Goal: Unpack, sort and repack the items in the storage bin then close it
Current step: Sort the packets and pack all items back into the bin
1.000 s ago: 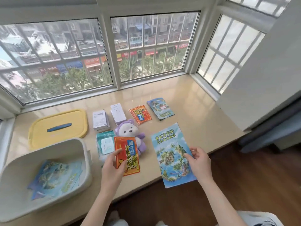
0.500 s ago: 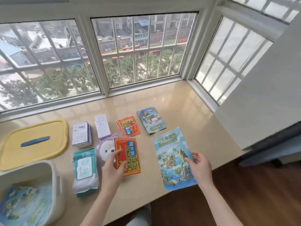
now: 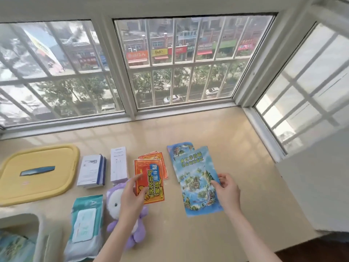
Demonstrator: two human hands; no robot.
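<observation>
My left hand (image 3: 132, 197) pinches a red and yellow packet (image 3: 151, 180), held above a matching packet pile (image 3: 160, 159) on the sill. My right hand (image 3: 227, 188) grips the right edge of a large blue map leaflet (image 3: 196, 178), which overlaps a smaller blue leaflet (image 3: 179, 148) behind it. The white storage bin (image 3: 22, 222) shows only its corner at lower left, with blue leaflets (image 3: 13, 246) inside. Its yellow lid (image 3: 37, 169) lies flat at left.
Two white booklets (image 3: 91, 170) (image 3: 118, 165) lie beside the lid. A purple plush toy (image 3: 115, 205) and a wet-wipes pack (image 3: 85, 225) lie near the front edge. Windows enclose the sill behind and right; a white wall (image 3: 321, 186) stands at right.
Both hands have moved away from me: the red packet now hovers over the matching pile and the big leaflet overlaps the smaller one. The camera tilted up and right, so the bin is mostly out of view.
</observation>
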